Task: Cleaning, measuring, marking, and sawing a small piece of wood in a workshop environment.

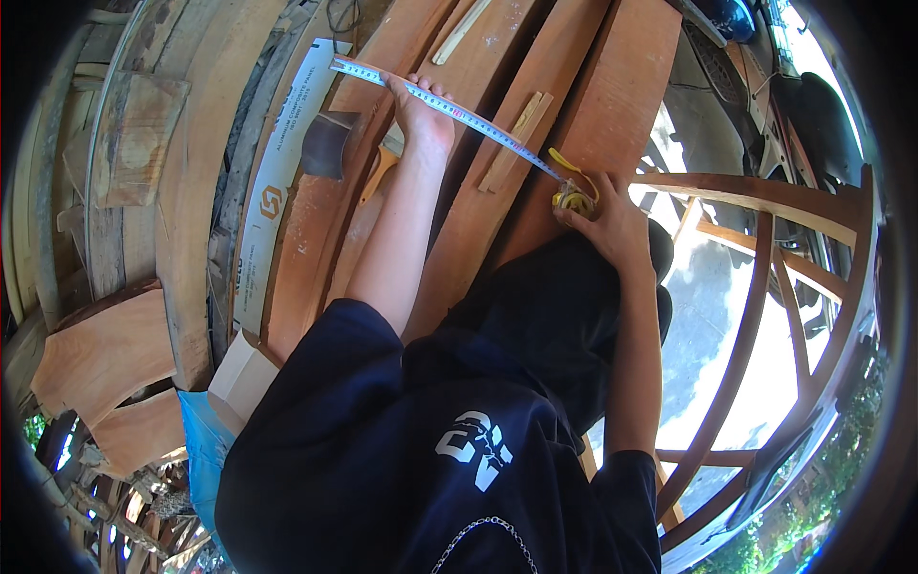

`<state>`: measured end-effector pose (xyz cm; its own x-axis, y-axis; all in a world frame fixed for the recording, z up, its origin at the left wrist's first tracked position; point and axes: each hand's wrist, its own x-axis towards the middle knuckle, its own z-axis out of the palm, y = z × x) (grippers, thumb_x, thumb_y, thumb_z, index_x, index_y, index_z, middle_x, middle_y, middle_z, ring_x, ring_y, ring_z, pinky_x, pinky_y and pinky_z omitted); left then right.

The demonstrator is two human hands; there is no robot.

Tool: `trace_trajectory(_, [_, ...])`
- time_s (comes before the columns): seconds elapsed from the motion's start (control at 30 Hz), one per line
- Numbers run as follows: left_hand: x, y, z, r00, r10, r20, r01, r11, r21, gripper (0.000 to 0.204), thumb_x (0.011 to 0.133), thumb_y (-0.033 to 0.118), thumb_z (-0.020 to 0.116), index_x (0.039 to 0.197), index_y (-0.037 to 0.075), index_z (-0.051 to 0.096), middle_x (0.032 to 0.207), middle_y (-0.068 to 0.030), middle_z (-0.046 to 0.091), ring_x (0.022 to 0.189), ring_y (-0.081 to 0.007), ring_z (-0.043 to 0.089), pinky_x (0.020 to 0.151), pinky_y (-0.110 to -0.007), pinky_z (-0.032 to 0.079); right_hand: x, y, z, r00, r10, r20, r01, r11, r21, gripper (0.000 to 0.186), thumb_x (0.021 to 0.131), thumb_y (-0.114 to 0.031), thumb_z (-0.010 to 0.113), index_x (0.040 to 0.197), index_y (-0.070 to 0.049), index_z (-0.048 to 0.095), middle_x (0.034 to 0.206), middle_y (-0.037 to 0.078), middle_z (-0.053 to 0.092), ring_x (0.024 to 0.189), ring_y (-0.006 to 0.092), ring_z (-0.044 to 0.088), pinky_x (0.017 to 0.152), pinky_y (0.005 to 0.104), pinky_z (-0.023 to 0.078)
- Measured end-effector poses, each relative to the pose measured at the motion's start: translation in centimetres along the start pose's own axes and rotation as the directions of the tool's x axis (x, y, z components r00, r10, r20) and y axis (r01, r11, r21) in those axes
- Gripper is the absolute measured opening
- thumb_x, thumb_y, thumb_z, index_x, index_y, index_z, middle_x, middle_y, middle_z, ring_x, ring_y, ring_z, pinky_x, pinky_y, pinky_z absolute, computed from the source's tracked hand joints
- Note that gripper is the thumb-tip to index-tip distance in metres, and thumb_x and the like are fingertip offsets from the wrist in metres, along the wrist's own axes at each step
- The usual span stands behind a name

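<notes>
So, tape measure sits on the right edge side of the wide reddish board, blade out across the boards, tip by the white panel strip past the left edge. Right hand has its grip clamped round the case; left hand is at the blade near the tip, can't tell if that grip pinches or just supports. Main risk: left loses the tip, blade could snap back. Blade bridges gaps between boards, so sag or skew would spoil a reading. Loose offcut under the blade could prop it up. Brush beside the left forearm: an arm sweep could knock it.
</notes>
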<state>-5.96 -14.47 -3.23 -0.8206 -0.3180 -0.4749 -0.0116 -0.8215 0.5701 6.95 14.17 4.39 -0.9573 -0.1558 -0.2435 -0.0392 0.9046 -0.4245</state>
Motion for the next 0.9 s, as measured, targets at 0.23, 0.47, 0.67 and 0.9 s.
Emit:
trace_trajectory(0.23, [0.2, -0.2, -1.5, 0.995, 0.021, 0.093, -0.011, 0.995, -0.101, 0.050, 0.106, 0.067, 0.038, 0.092, 0.018, 0.042, 0.078, 0.0029, 0.036, 0.070, -0.0146, 0.033, 0.069, -0.032, 0.034, 0.2, 0.1, 0.3, 0.998, 0.058, 0.038, -0.055, 0.995, -0.079, 0.074, 0.082, -0.063, 0.076, 0.132, -0.009, 0.062, 0.130, 0.012, 0.060, 0.106, 0.0348, 0.071, 0.085, 0.0480, 0.060])
trace_trajectory(0.47, [0.0, 0.0, -2.2, 0.995, 0.065, 0.078, -0.056, 0.992, -0.108, 0.050, 0.107, 0.065, 0.037, 0.091, 0.018, 0.043, 0.078, 0.0023, 0.037, 0.070, -0.0154, 0.034, 0.071, -0.033, 0.035, 0.9, -0.7, 1.2, 0.990, -0.017, -0.139, 0.015, 1.000, -0.015, 0.056, 0.094, -0.052, 0.068, 0.126, -0.007, 0.065, 0.120, 0.014, 0.065, 0.105, 0.0353, 0.068, 0.086, 0.0478, 0.057])
trace_trajectory(0.67, [-0.4, 0.1, -1.5, 0.989, 0.088, 0.115, -0.074, 0.990, -0.120, 0.050, 0.106, 0.066, 0.038, 0.092, 0.018, 0.043, 0.078, 0.0023, 0.039, 0.071, -0.0158, 0.035, 0.071, -0.033, 0.035, 4.9, -4.1, 3.6, 0.942, -0.193, -0.275, 0.247, 0.952, 0.178, 0.047, 0.095, -0.043, 0.071, 0.121, -0.005, 0.069, 0.112, 0.018, 0.069, 0.107, 0.0361, 0.066, 0.088, 0.0457, 0.055])
trace_trajectory(0.9, [-0.5, 0.2, -1.9, 0.987, 0.095, 0.130, -0.075, 0.985, -0.152, 0.051, 0.105, 0.067, 0.041, 0.091, 0.018, 0.045, 0.078, 0.0029, 0.039, 0.072, -0.0155, 0.035, 0.070, -0.033, 0.035, 9.3, -6.9, 5.6, 0.971, -0.214, -0.105, 0.237, 0.816, 0.528, 0.042, 0.094, -0.032, 0.075, 0.125, -0.003, 0.069, 0.112, 0.018, 0.074, 0.102, 0.0337, 0.071, 0.087, 0.0420, 0.057])
